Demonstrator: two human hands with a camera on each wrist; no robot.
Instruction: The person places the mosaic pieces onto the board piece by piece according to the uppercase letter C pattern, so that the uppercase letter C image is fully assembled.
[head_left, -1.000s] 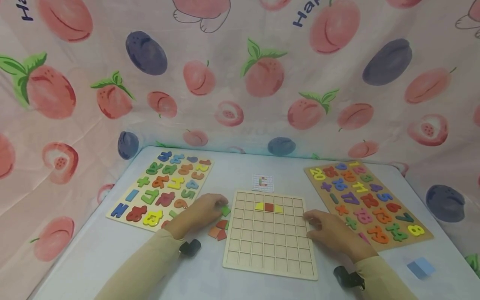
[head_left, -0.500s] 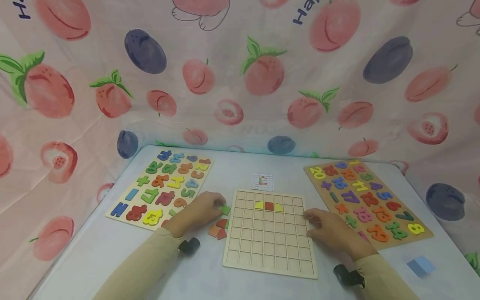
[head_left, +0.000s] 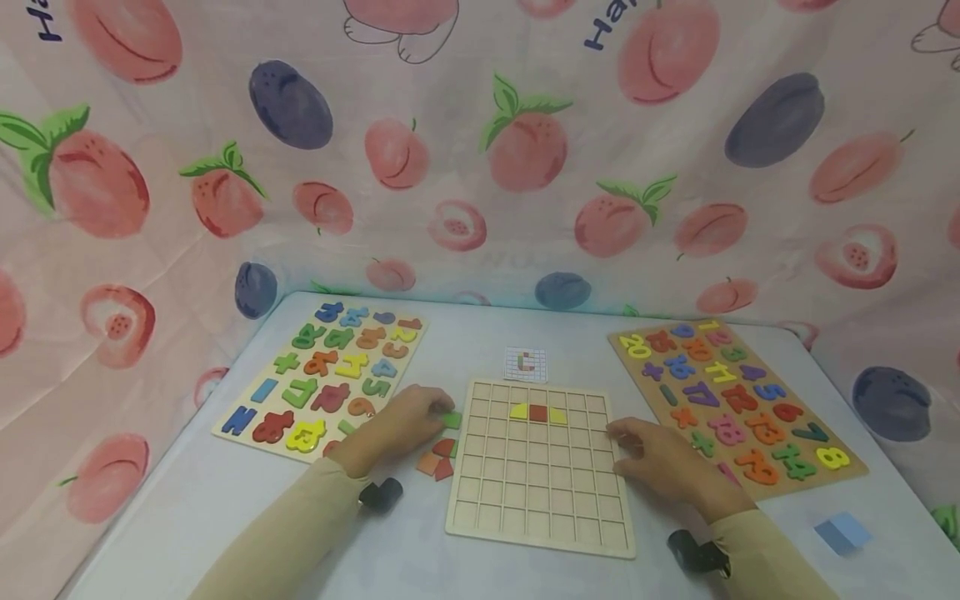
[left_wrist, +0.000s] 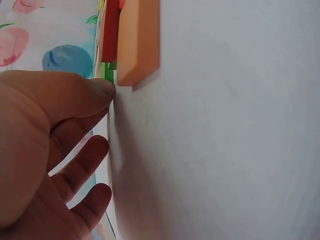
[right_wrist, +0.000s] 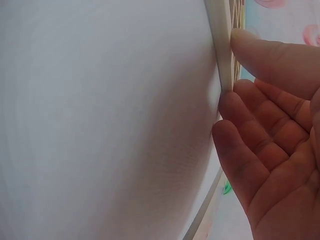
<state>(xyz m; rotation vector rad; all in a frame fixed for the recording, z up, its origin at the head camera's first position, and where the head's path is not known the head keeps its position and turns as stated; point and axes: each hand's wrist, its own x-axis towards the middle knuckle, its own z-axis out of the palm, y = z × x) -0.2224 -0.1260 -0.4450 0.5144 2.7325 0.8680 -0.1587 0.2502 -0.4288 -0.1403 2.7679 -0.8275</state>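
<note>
In the head view my left hand [head_left: 411,417] pinches a green block [head_left: 452,420] just left of the wooden grid board [head_left: 540,529]. Thumb and forefinger meet at the green block [left_wrist: 108,73] in the left wrist view; the other fingers are loosely bent. Below it lie red [head_left: 444,448] and orange [head_left: 429,463] pieces, with a sliver of green beside them. On the board a red square [head_left: 537,413] sits between two yellow pieces [head_left: 519,412]. My right hand [head_left: 663,462] rests with relaxed fingers at the board's right edge, the thumb touching that edge [right_wrist: 225,55] in the right wrist view.
A small card [head_left: 526,365] with a coloured C-shaped pattern lies behind the grid board. Number boards stand at the left [head_left: 251,437] and right [head_left: 813,479], full of coloured numerals. A blue block [head_left: 843,533] lies at the front right. Patterned cloth [head_left: 465,167] hangs behind the table.
The green block has turned slightly in my left fingertips and now lies squarer to the board. My right hand and the pieces on the board have stayed put.
</note>
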